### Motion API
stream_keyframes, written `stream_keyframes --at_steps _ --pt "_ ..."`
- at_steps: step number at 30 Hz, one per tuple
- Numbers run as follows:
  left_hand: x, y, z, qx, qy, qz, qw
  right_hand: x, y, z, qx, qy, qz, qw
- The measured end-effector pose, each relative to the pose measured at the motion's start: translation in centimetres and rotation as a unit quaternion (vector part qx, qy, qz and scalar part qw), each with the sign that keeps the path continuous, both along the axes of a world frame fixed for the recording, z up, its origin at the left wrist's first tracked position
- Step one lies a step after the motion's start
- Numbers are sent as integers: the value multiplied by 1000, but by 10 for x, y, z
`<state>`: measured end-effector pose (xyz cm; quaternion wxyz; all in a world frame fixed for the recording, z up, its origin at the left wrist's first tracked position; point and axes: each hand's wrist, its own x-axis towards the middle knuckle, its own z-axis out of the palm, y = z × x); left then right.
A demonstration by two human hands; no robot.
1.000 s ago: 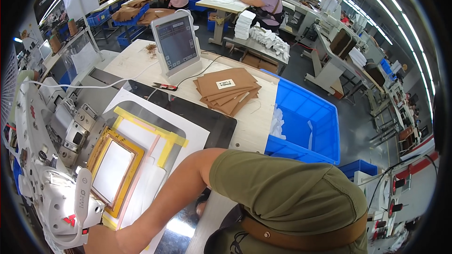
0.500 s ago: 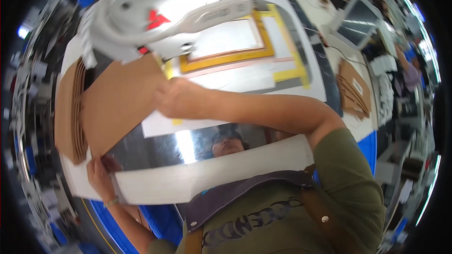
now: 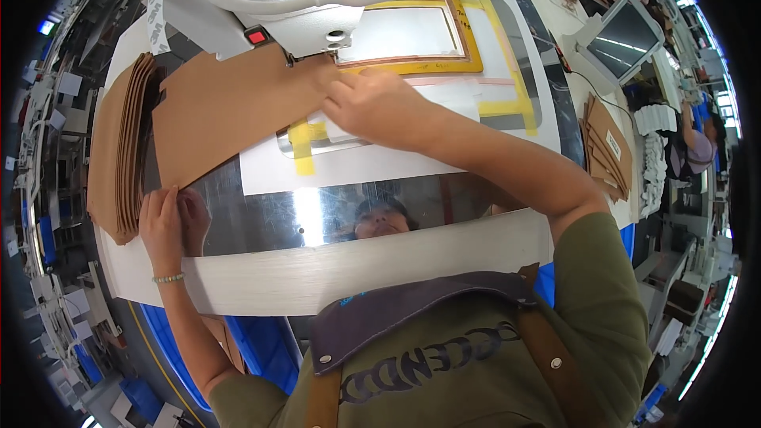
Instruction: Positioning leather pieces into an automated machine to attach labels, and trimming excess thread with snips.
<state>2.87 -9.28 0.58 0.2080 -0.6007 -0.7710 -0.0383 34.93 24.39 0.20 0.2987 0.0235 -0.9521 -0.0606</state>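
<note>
My right hand [image 3: 369, 107] pinches the right end of a flat brown panel [image 3: 222, 123] just below the sewing machine head [image 3: 261, 0]. My left hand [image 3: 161, 218] pinches the panel's lower-left corner at the edge of the shiny metal plate [image 3: 333, 218]. A stack of brown panels [image 3: 113, 154] lies on the left of the plate, close by my left hand. A yellow frame with a white centre [image 3: 468, 55] rests on white sheeting and yellow tape behind my right hand. The panel's top edge is partly hidden under the machine.
A tablet on a stand [image 3: 622, 36], a fanned pile of brown pieces [image 3: 606, 150] and white bundles [image 3: 654, 150] are at the right. Co-workers [image 3: 694, 147] work beyond. Blue bins [image 3: 258, 349] sit below the table's front edge [image 3: 365, 261].
The view has swung down to the table. Since half a second ago, my right hand has moved up and right with the panel, and the panel's right end now reaches the yellow frame.
</note>
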Motion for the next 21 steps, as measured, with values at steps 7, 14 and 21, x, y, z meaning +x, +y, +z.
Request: stream_keyframes --at_steps 7,14,21 --pt "9 92 -3 24 -9 -123 992 66 39 13 -13 -57 -14 998" --pt "-22 58 16 81 37 -11 996 28 14 7 19 -15 7 1000" --pt "-62 -50 -17 34 13 79 996 -61 -19 -30 26 -35 33 999"
